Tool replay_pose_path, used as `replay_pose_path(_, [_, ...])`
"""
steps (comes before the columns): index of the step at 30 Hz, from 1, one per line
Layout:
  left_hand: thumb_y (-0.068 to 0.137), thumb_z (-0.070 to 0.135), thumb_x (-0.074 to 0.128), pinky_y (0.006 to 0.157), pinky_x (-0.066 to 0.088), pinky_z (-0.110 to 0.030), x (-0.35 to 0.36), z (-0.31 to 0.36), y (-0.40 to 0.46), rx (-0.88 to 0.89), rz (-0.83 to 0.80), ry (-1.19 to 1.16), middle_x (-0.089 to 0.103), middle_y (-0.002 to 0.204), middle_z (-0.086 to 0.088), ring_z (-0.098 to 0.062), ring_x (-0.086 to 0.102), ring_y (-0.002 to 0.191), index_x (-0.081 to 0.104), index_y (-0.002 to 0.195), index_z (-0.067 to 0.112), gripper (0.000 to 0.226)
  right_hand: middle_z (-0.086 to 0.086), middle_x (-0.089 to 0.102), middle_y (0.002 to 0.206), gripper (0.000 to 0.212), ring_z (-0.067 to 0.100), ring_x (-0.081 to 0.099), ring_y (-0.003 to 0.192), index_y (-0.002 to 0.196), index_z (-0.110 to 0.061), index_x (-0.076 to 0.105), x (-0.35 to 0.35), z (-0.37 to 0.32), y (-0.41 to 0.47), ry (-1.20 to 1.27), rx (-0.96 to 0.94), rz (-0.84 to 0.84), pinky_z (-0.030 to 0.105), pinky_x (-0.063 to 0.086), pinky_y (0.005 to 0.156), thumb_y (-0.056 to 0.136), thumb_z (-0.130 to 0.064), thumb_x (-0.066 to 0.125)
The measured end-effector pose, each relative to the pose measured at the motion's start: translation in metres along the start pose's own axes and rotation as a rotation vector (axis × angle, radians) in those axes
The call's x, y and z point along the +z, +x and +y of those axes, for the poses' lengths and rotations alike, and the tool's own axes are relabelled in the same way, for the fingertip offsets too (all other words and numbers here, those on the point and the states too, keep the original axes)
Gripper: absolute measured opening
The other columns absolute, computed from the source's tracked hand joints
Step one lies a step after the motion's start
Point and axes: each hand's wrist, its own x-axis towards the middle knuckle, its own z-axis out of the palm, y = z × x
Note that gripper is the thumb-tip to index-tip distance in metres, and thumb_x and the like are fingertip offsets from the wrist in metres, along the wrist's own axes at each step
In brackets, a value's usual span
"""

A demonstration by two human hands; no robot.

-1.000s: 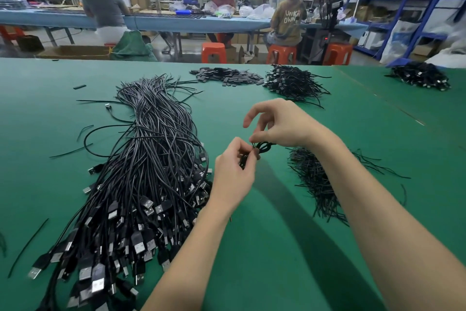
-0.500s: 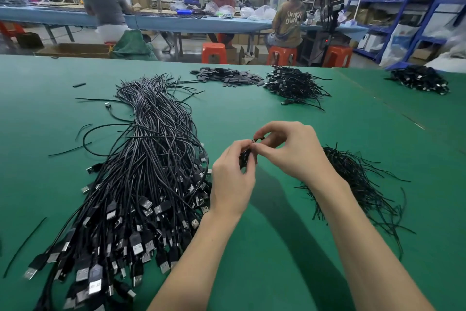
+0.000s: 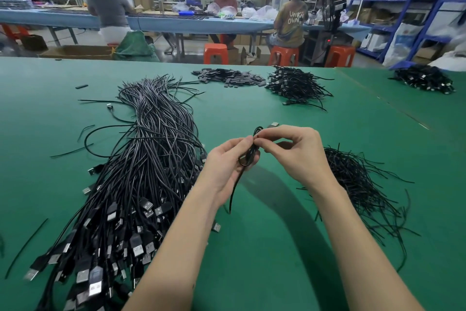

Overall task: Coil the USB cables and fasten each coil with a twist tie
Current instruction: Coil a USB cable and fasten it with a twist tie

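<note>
Both hands pinching coiled cable (image 3: 249, 155), left hand (image 3: 228, 162), right hand (image 3: 295, 152), bare green table (image 3: 277, 247) beneath.

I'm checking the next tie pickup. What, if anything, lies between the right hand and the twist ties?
Nothing visible. The right hand pinches the coil together with the left hand, and the twist ties lie on the green table just beside the right wrist, with no object between.

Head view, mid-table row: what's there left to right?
Bundle of loose USB cables → left hand → coiled cable → right hand → pile of twist ties.
</note>
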Motion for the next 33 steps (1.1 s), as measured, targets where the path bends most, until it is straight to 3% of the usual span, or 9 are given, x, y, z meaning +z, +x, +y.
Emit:
replay_pose_path(5, [0.071,0.007,0.077,0.064,0.060,-0.027,-0.002,0.012,-0.006,-0.317,-0.073,-0.260,0.069,0.083,-0.014,-0.020,0.066,0.070,0.077,0.083,-0.001,0.015,-0.009,0.077,0.081,0.009,0.012,0.073,0.077,0.086,-0.020,0.081,-0.003,0.001,-0.001,0.058,0.010,-0.067,0.048,0.061,0.073,0.082,-0.012,0.083])
replay_pose_path(8, [0.068,0.000,0.075,0.066,0.061,-0.028,-0.003,0.014,-0.007,-0.329,-0.082,-0.294,0.069,0.084,-0.018,-0.021,0.067,0.069,0.075,0.076,-0.006,0.010,-0.003,0.077,0.078,0.005,0.023,0.073,0.072,0.085,-0.016,0.080,-0.005,0.000,0.000,0.086,0.044,-0.095,0.052,0.060,0.072,0.083,-0.014,0.083])
replay_pose_path(16, [0.070,0.001,0.074,0.066,0.059,-0.024,-0.003,0.013,-0.007,-0.259,-0.116,-0.321,0.071,0.084,-0.014,-0.016,0.068,0.069,0.076,0.076,-0.003,0.008,-0.002,0.073,0.068,0.007,0.013,0.065,0.058,0.079,-0.019,0.079,-0.004,-0.007,0.000,0.075,0.028,-0.078,0.035,0.060,0.063,0.086,-0.016,0.081])
replay_pose_path(18, [0.072,0.004,0.072,0.067,0.058,-0.021,-0.002,0.011,-0.005,-0.146,-0.126,-0.257,0.072,0.085,-0.011,-0.014,0.067,0.069,0.074,0.085,0.002,0.013,0.002,0.071,0.066,0.010,0.012,0.062,0.055,0.077,-0.012,0.078,0.000,-0.007,0.002,0.274,0.178,-0.090,0.026,0.056,0.060,0.087,-0.011,0.078])
replay_pose_path(22, [0.074,0.007,0.075,0.073,0.055,-0.020,0.002,0.005,-0.005,0.175,-0.111,0.036,0.075,0.091,-0.006,-0.013,0.070,0.079,0.068,0.099,0.008,0.026,0.006,0.067,0.069,0.006,0.008,0.061,0.051,0.071,-0.002,0.074,0.007,-0.006,0.001,1.065,0.852,-0.127,0.015,0.053,0.050,0.070,-0.006,0.078])
replay_pose_path(24, [0.078,0.005,0.076,0.077,0.055,-0.021,0.000,0.005,-0.004,0.270,-0.067,0.167,0.076,0.092,-0.004,-0.013,0.071,0.083,0.068,0.100,0.009,0.024,0.008,0.066,0.070,0.012,0.010,0.063,0.052,0.078,0.002,0.071,0.013,-0.006,-0.001,1.333,1.008,-0.100,0.015,0.054,0.048,0.070,-0.004,0.076])
replay_pose_path(26, [0.075,0.010,0.076,0.077,0.057,-0.024,-0.002,0.008,-0.005,0.233,-0.054,0.120,0.076,0.092,-0.004,-0.013,0.070,0.082,0.067,0.101,0.010,0.028,0.004,0.070,0.075,0.012,0.010,0.066,0.057,0.090,-0.003,0.070,0.019,-0.007,-0.002,1.170,0.884,-0.126,0.017,0.056,0.051,0.081,-0.010,0.074])
replay_pose_path(28, [0.072,0.015,0.076,0.071,0.056,-0.024,-0.005,0.011,-0.005,0.159,-0.066,0.005,0.074,0.088,-0.003,-0.012,0.068,0.077,0.067,0.102,0.011,0.031,0.001,0.074,0.091,0.012,0.014,0.069,0.068,0.105,-0.011,0.068,0.019,-0.009,-0.002,0.709,0.539,-0.114,0.024,0.058,0.060,0.094,-0.014,0.069])
replay_pose_path(33, [0.074,0.020,0.076,0.059,0.050,-0.020,-0.009,0.015,-0.005,0.079,-0.093,-0.076,0.066,0.077,0.001,-0.010,0.060,0.066,0.068,0.102,0.013,0.030,-0.018,0.070,0.110,0.027,0.010,0.070,0.079,0.112,-0.028,0.071,0.005,-0.010,-0.002,-0.134,-0.170,-0.087,0.031,0.060,0.064,0.086,-0.020,0.077])
